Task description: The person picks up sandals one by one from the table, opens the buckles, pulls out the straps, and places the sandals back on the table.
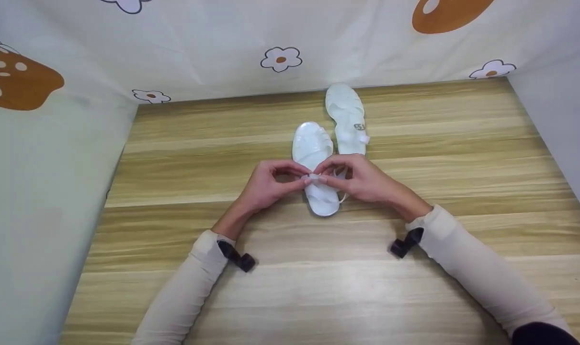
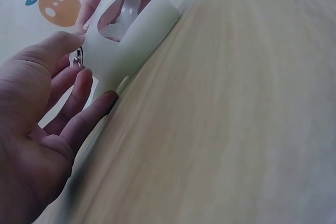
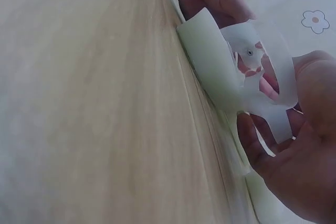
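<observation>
A white jelly sandal (image 1: 311, 143) lies on the wooden surface, toe pointing away from me. My left hand (image 1: 269, 188) and right hand (image 1: 366, 179) meet over its ankle strap. In the left wrist view, the left thumb and fingers pinch the strap (image 2: 94, 51) beside a small metal buckle (image 2: 79, 57). Thumb and fingers of the right hand grip the strap from the other side, and a strip (image 3: 278, 121) hangs by those fingers in the right wrist view. Whether the strap is fastened cannot be made out. The second white sandal (image 1: 345, 105) lies farther off to the right, its heel end partly hidden.
A white cloth (image 1: 213, 52) printed with flowers and orange shapes stands behind the wood-grain surface (image 1: 213, 139) and continues along the left side. A pale wall (image 1: 558, 120) borders the right. Black wrist mounts (image 1: 237, 256) sit on both sleeves.
</observation>
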A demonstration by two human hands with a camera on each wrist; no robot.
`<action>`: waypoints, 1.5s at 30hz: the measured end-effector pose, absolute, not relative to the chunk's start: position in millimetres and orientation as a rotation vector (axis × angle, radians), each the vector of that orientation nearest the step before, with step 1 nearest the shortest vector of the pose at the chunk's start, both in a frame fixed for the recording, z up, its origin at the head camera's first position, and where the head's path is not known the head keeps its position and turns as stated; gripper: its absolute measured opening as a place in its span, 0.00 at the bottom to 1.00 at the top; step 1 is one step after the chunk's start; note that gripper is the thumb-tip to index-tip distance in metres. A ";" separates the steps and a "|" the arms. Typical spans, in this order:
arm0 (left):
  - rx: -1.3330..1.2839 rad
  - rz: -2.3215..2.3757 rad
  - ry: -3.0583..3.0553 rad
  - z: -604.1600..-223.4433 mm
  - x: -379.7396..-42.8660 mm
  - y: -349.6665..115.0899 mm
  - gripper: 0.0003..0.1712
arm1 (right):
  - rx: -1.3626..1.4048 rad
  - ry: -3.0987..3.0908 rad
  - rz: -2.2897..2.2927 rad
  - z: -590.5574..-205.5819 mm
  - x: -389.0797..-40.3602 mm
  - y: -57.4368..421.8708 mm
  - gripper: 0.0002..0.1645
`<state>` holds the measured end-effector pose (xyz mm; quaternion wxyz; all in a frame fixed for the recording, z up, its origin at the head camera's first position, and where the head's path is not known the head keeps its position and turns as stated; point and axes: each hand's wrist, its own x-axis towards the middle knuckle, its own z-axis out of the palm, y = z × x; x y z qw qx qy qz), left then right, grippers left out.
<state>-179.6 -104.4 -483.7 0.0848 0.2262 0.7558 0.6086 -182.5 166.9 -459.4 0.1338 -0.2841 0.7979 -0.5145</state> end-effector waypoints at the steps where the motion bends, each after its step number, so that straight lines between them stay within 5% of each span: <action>1: 0.670 1.824 2.240 -483.9 -179.6 -104.6 0.11 | -0.832 2.304 -1.494 -459.7 -182.9 167.1 0.09; 45: 0.583 1.858 2.120 -484.0 -183.0 -109.4 0.14 | -0.844 2.260 -1.522 -458.9 -187.4 185.2 0.16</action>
